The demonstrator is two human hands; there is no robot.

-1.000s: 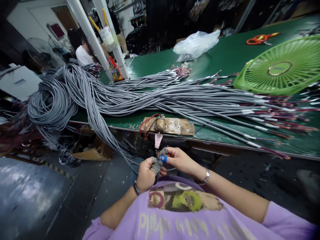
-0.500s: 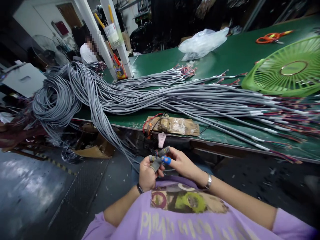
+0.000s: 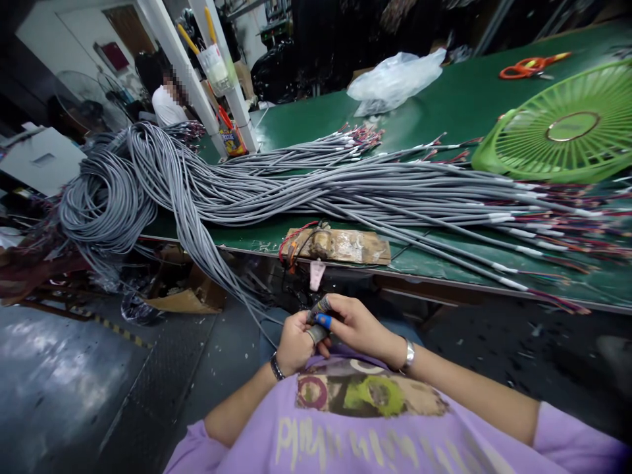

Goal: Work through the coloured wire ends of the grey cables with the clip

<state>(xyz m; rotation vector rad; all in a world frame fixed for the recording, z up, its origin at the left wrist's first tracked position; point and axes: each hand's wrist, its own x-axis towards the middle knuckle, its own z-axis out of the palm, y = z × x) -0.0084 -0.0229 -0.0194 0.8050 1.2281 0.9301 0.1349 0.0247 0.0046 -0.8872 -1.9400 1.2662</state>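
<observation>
In front of my lap, just below the bench edge, my two hands meet with fingers curled together. My left hand (image 3: 295, 343) is closed around the end of a grey cable, mostly hidden by the fingers. My right hand (image 3: 361, 328) pinches at the same spot, where the cable's thin wires lie; its fingertips cover them. Grey and blue finger covers wrap several fingertips. A hanging strand of grey cables (image 3: 210, 257) runs down from the bench towards my left hand.
A thick bundle of grey cables (image 3: 296, 191) with stripped coloured ends lies along the green bench (image 3: 316, 118). A taped wooden board (image 3: 358, 246) sits at the front edge. Behind are a green fan (image 3: 573, 125), orange scissors (image 3: 526, 68) and a plastic bag (image 3: 395, 82). A person (image 3: 168, 102) sits far left.
My hands have drawn closer together, and the fingers now cover the thin wires that showed between them. The view has shifted slightly; the bench things look unmoved.
</observation>
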